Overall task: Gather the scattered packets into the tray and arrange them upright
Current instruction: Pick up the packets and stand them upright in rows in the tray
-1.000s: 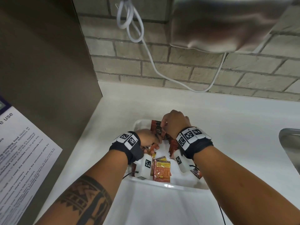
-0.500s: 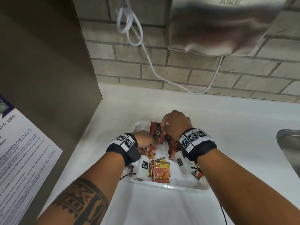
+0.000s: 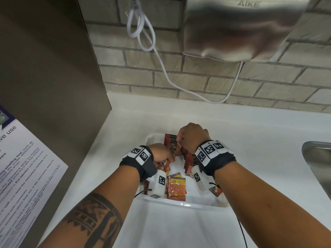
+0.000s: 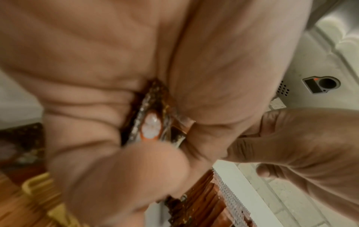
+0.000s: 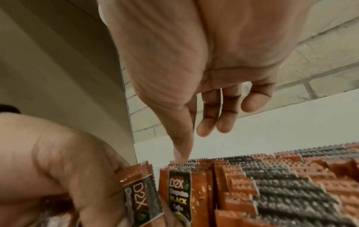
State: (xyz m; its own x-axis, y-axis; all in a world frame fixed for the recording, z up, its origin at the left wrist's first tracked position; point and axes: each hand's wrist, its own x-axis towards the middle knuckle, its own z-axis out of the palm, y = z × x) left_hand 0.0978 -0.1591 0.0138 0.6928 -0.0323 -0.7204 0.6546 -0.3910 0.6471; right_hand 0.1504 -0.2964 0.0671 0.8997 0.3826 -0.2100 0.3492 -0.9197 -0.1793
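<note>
In the head view, a shallow white plastic tray (image 3: 186,204) sits on the white countertop (image 3: 268,136) in the lower middle of the frame, and both hands are over it. The left hand (image 3: 161,154), left of centre, has its fingers curled around a small bunch of red-brown foil coffee packets (image 5: 139,195); the left wrist view shows the packet edges clamped between palm and folded fingers. In the right wrist view this bunch appears at the lower left, printed "D2X", just beside a row of upright red-brown and black packets (image 5: 272,184) that fills the lower right of that frame.

The right hand (image 3: 192,136) is at the far end of the tray, its thumb tip resting on the serrated top edge of the row's front packet while the other fingers hang slack and hold nothing. In the head view the row runs along the tray's right side, partly hidden under the right wrist.

A few loose flat packets with orange and yellow print (image 3: 176,187) lie on the tray floor near its front rim, between the two wrists.

A steel hand dryer marked "AIKE" (image 3: 241,27) hangs on the brick wall at the upper right, with a white cable (image 3: 161,68) looping beneath it. A steel sink edge (image 3: 317,158) shows at the right border, and a printed paper notice (image 3: 26,176) at the lower left.
</note>
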